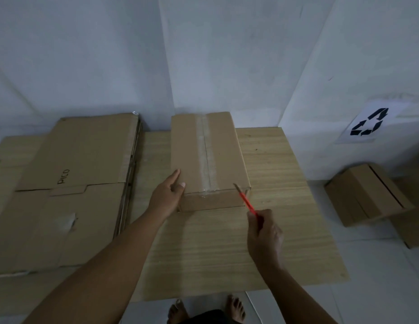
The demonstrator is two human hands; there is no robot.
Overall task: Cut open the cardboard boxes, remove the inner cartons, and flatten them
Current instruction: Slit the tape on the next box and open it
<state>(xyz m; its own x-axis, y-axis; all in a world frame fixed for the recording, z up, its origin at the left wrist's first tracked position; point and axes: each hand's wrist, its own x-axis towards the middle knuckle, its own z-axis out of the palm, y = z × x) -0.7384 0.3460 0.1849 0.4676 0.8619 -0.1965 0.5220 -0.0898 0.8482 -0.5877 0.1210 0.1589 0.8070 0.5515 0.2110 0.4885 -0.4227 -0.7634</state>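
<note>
Head view: sealed brown cardboard box (207,157) lies on wooden worktop (285,206); left hand (167,195), fingers straight, braces its near-left corner; right hand (264,232) grips red-handled cutter (245,201) beside its near-right corner.

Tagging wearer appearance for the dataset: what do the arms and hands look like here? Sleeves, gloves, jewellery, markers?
Both forearms are bare up to the frame edge: no sleeves in view. The left hand and right hand wear no gloves, and no watch, rings, bands or tracking markers show. Lighting is dim, so fine detail such as small marks cannot be told.
</note>
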